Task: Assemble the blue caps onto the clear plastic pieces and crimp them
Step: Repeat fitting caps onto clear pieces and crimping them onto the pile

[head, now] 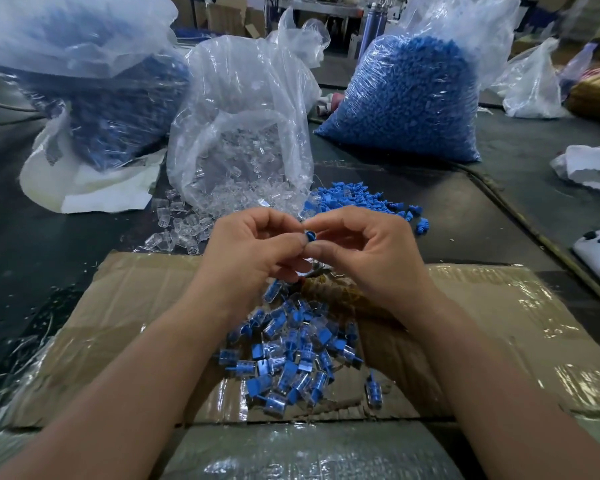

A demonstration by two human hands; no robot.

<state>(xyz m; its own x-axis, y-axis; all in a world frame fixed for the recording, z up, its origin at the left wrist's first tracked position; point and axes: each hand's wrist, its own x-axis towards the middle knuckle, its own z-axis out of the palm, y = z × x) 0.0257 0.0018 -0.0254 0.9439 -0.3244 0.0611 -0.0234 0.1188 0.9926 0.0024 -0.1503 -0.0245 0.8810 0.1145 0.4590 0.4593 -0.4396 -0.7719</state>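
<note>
A dark table (32, 258) in a cluttered workshop carries everything, with a flat sheet of taped cardboard (136, 306) laid along its near edge.

Over the far edge of that cardboard the fingers (297, 241) of both hands meet tip to tip. Thumb and forefinger of the left hand (253, 251) and of the right hand (371, 251) pinch one blue cap (310, 236) between them, and only a small part of it shows. The remaining fingers curl in under the palms. The fingertips hide whether a clear piece sits under the cap.

Both hands are held up off the cardboard, backs turned outward and thumbs facing each other. The bare forearms run back toward the table's near edge, where the picture cuts them off.

Between the forearms, a heap of capped pieces (291, 358) lies on the cardboard. Its far end is hidden beneath the hands.

Beyond the hands, toward the middle of the table, loose clear pieces (181, 223) spill from an open clear bag (239, 133). Just to their right lie loose blue caps (354, 202).

Toward the far edge, a full bag of blue caps (416, 98) stands on the right. On the left is a blurred bag (101, 98) with bluish contents too indistinct to name.
</note>
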